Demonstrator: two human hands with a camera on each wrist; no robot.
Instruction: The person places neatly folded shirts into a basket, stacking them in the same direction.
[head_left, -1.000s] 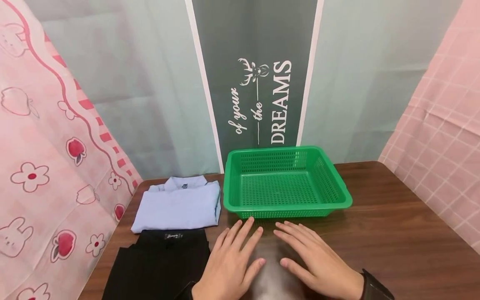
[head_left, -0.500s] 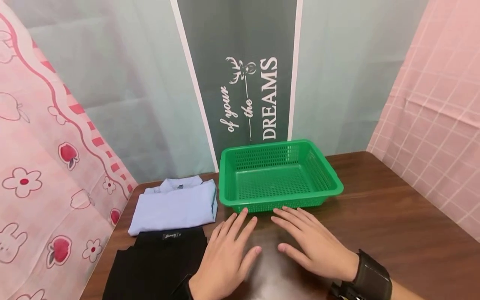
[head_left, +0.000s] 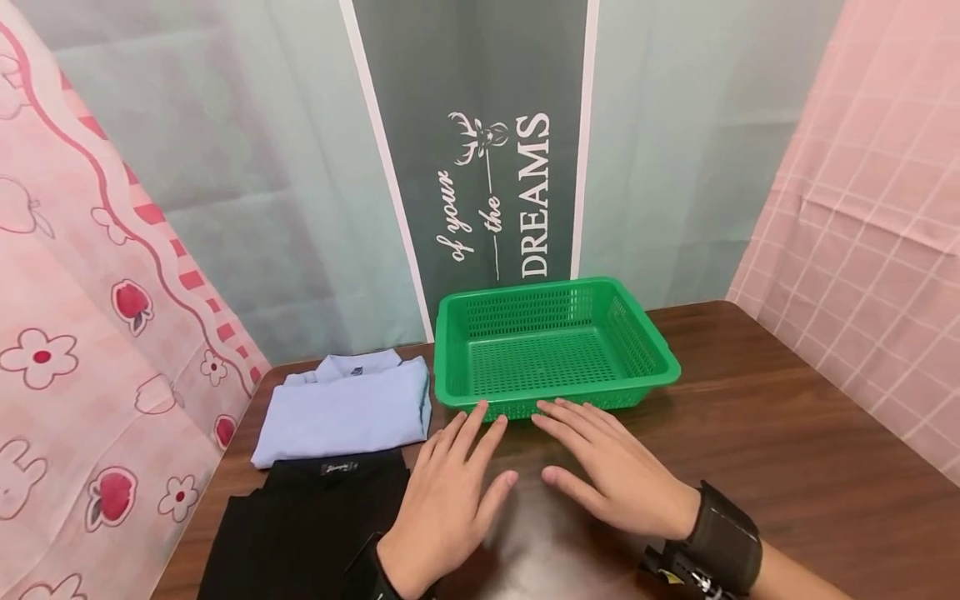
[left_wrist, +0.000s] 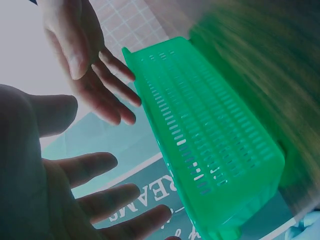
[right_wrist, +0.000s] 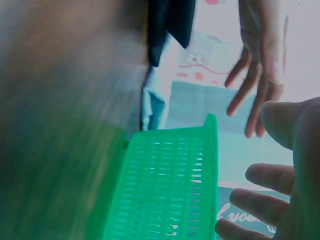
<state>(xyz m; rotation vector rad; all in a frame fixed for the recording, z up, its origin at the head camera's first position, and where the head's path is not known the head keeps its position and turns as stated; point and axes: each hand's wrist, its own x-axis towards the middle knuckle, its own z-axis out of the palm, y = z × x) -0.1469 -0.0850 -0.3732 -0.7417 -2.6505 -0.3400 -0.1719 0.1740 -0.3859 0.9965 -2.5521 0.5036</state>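
- Left hand [head_left: 448, 500] lies flat on the worktop [head_left: 787, 450], its grip apart with fingers straight and holding nothing.
- Right hand [head_left: 618, 479] lies flat beside it, fingers spread, grip likewise apart and holding nothing.
- Green basket [head_left: 637, 346] sits just beyond both hands' fingertips.
- 2 folded garments lie left of the hands: a light blue shirt [head_left: 341, 408] and, nearer, a black garment [head_left: 307, 525].

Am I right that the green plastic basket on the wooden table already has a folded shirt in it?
No: the head view shows the green plastic basket empty. The folded light blue shirt lies on the wooden table to its left.
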